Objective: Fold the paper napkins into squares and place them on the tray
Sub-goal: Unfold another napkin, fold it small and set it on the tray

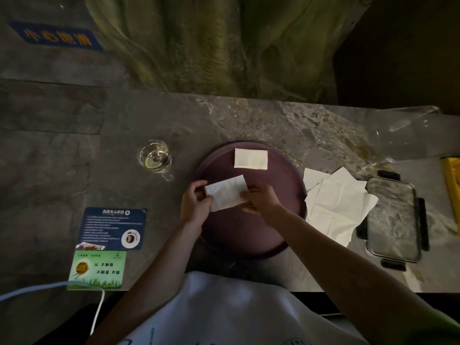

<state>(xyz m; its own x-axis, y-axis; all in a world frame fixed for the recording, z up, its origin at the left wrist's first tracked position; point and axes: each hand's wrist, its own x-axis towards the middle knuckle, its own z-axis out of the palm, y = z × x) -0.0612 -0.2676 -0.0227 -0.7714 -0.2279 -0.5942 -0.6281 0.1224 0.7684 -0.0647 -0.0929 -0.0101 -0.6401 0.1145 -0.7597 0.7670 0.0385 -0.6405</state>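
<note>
A round purple tray (249,232) lies on the grey stone table in front of me. One folded white napkin (251,158) rests flat near the tray's far rim. Over the tray's middle I hold a second folded white napkin (227,192) between both hands. My left hand (195,202) pinches its left edge and my right hand (261,199) pinches its right edge. A loose pile of unfolded white napkins (336,205) lies on the table just right of the tray.
A glass cup (155,158) with pale liquid stands left of the tray. A clear lidded container (392,217) sits at the right past the napkin pile. Two printed cards (112,227) lie at the front left. Crumpled clear plastic (403,130) is at the back right.
</note>
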